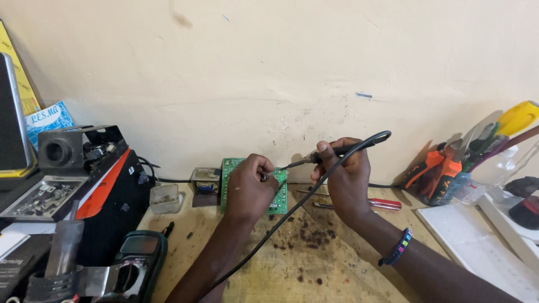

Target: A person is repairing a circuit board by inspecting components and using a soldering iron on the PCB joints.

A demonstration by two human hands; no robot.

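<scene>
The left hand (250,188) pinches the green circuit board (254,185), propped upright at the far edge of the bench (314,264), while the right hand (343,177) is closed pen-style around the soldering iron (337,151), tip at the board. The board looks light, stiff and fragile, best held by its edges. Left of it, a small clear tub (165,198) holds what seem tiny parts.

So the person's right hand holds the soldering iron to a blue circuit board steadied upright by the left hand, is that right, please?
Not quite: the circuit board is green, not blue. The head view shows the right hand holding the soldering iron to it while the left hand steadies it upright.
</scene>
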